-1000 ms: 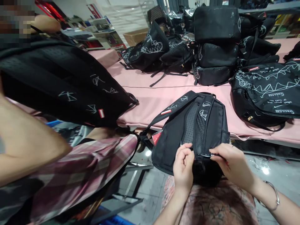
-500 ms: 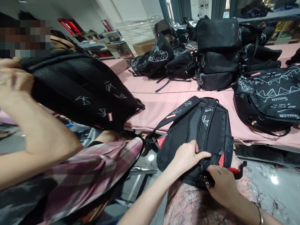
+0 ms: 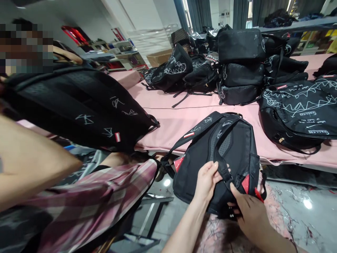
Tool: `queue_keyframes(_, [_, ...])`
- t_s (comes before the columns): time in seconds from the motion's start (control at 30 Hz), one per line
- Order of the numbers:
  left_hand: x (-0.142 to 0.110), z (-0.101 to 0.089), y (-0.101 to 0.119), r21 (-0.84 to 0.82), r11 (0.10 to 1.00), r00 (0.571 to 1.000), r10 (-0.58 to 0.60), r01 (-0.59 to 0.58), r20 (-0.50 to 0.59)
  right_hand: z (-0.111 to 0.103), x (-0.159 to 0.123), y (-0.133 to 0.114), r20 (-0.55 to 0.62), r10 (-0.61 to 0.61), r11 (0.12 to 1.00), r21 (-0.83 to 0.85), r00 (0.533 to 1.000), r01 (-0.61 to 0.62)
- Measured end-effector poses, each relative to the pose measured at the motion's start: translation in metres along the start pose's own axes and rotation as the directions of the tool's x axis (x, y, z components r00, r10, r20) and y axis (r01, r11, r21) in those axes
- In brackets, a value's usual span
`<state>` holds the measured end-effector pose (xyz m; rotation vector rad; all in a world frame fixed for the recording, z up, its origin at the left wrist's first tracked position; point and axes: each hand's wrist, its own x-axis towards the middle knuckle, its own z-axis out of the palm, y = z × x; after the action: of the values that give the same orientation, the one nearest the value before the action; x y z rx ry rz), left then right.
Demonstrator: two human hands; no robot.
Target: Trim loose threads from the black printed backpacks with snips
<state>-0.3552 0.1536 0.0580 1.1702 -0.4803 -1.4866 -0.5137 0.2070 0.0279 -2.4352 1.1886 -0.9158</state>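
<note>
A black backpack (image 3: 192,175) lies tilted over my lap and the edge of the pink table, its back panel and shoulder straps facing up. White scribbles mark the straps, and a red-and-white label sits on the left one. My left hand (image 3: 209,179) is closed around the lower part of the right shoulder strap (image 3: 219,158). Close beside it, my right hand (image 3: 246,203) grips the lower end of that strap near the buckle, with the fingertips partly hidden. Red tags (image 3: 245,183) show at the pack's lower right side.
At the left, a co-worker in a plaid garment (image 3: 100,196) has another black backpack (image 3: 105,102). On the pink table (image 3: 168,119) stand stacked black bags (image 3: 240,75) and a scribbled backpack (image 3: 302,109) at the right. A metal frame (image 3: 150,214) stands below.
My left hand has closed on the strap and lifted it off the back panel, bending it leftward. My right hand stays near the strap's lower end. The co-worker's arm has moved lower.
</note>
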Motion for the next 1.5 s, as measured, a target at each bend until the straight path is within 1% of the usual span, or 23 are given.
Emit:
queue_keyframes(0.07, [-0.001, -0.002, -0.003, -0.124, 0.991, 0.998, -0.058, 0.055, -0.019, -0.007, -0.002, 0.003, 0.090, 0.010, 0.994, 0.107, 0.996, -0.019])
queue_keyframes(0.1, [-0.002, -0.004, -0.003, -0.160, 0.985, 0.997, -0.068, 0.063, -0.027, -0.013, -0.002, 0.006, 0.107, 0.027, 0.988, 0.147, 0.994, -0.043])
queue_keyframes(0.13, [-0.002, -0.005, -0.003, -0.180, 0.982, 0.997, -0.068, 0.061, -0.032, -0.020, 0.000, 0.011, 0.101, 0.047, 0.982, 0.179, 0.994, -0.064])
queue_keyframes(0.2, [-0.003, -0.007, -0.002, -0.189, 0.980, 0.997, -0.063, 0.056, -0.033, -0.032, 0.008, 0.024, 0.041, 0.087, 0.972, 0.215, 0.995, -0.094])
queue_keyframes(0.27, [-0.003, -0.006, -0.002, -0.177, 0.982, 0.997, -0.068, 0.063, -0.022, -0.039, 0.018, 0.037, -0.022, 0.093, 0.974, 0.210, 0.995, -0.087])
queue_keyframes(0.33, [-0.005, -0.004, -0.002, -0.168, 0.983, 0.997, -0.077, 0.074, -0.006, -0.040, 0.029, 0.046, -0.030, 0.055, 0.983, 0.180, 0.998, -0.048])
queue_keyframes(0.4, [-0.006, 0.000, -0.002, -0.168, 0.983, 0.997, -0.080, 0.080, 0.005, -0.038, 0.039, 0.050, -0.018, -0.017, 0.989, 0.149, 1.000, 0.019])
queue_keyframes(0.47, [-0.008, 0.002, -0.003, -0.164, 0.984, 0.997, -0.075, 0.075, 0.009, -0.035, 0.047, 0.050, -0.014, -0.089, 0.987, 0.130, 0.996, 0.090])
queue_keyframes(0.57, [-0.010, 0.004, -0.005, -0.131, 0.989, 0.998, -0.067, 0.069, 0.016, -0.034, 0.055, 0.049, -0.004, -0.154, 0.982, 0.109, 0.988, 0.153])
queue_keyframes(0.77, [-0.009, 0.002, -0.008, -0.126, 0.988, 0.996, -0.085, 0.087, 0.019, -0.043, 0.056, 0.055, 0.012, -0.187, 0.972, 0.150, 0.982, 0.184])
queue_keyframes(0.93, [-0.008, 0.005, -0.009, -0.115, 0.989, 0.995, -0.096, 0.097, 0.020, -0.046, 0.058, 0.060, 0.131, -0.245, 0.962, 0.157, 0.961, 0.224])
queue_keyframes(0.97, [-0.009, 0.006, -0.009, -0.106, 0.990, 0.995, -0.097, 0.098, 0.018, -0.045, 0.059, 0.060, 0.144, -0.250, 0.962, 0.152, 0.957, 0.229])
queue_keyframes(1.03, [-0.009, 0.007, -0.008, -0.093, 0.991, 0.995, -0.096, 0.096, 0.006, -0.043, 0.062, 0.057, 0.134, -0.253, 0.961, 0.146, 0.958, 0.234])
queue_keyframes(1.1, [-0.010, 0.008, -0.008, -0.090, 0.992, 0.996, -0.091, 0.090, -0.009, -0.041, 0.064, 0.053, 0.096, -0.244, 0.962, 0.152, 0.965, 0.228])
queue_keyframes(1.17, [-0.009, 0.007, -0.008, -0.093, 0.992, 0.996, -0.089, 0.088, -0.015, -0.040, 0.064, 0.049, 0.054, -0.214, 0.953, 0.229, 0.975, 0.196])
queue_keyframes(1.2, [-0.009, 0.006, -0.008, -0.090, 0.992, 0.996, -0.089, 0.088, -0.011, -0.040, 0.063, 0.048, 0.033, -0.179, 0.940, 0.301, 0.983, 0.161])
queue_keyframes(1.27, [-0.008, 0.005, -0.009, -0.085, 0.992, 0.996, -0.093, 0.093, -0.001, -0.040, 0.061, 0.048, -0.009, -0.072, 0.893, 0.445, 0.997, 0.069])
queue_keyframes(1.3, [-0.007, 0.005, -0.009, -0.085, 0.992, 0.995, -0.095, 0.095, 0.003, -0.040, 0.060, 0.050, -0.026, -0.018, 0.873, 0.487, 0.999, 0.029])
queue_keyframes(1.33, [-0.007, 0.004, -0.009, -0.087, 0.991, 0.995, -0.098, 0.099, 0.008, -0.041, 0.059, 0.053, -0.041, 0.017, 0.870, 0.493, 0.999, 0.005])
queue_keyframes(1.37, [-0.007, 0.004, -0.009, -0.091, 0.991, 0.995, -0.099, 0.100, 0.011, -0.041, 0.058, 0.056, -0.054, 0.023, 0.888, 0.461, 0.998, 0.004])
queue_keyframes(1.4, [-0.007, 0.004, -0.009, -0.096, 0.990, 0.995, -0.098, 0.099, 0.013, -0.042, 0.057, 0.060, -0.057, -0.002, 0.915, 0.402, 0.998, 0.025])
queue_keyframes(1.47, [-0.006, 0.004, -0.009, -0.099, 0.990, 0.995, -0.096, 0.099, 0.026, -0.043, 0.055, 0.065, -0.026, -0.109, 0.953, 0.280, 0.994, 0.112])
queue_keyframes(1.5, [-0.006, 0.004, -0.010, -0.097, 0.990, 0.995, -0.096, 0.099, 0.035, -0.044, 0.054, 0.067, 0.000, -0.165, 0.958, 0.239, 0.986, 0.161])
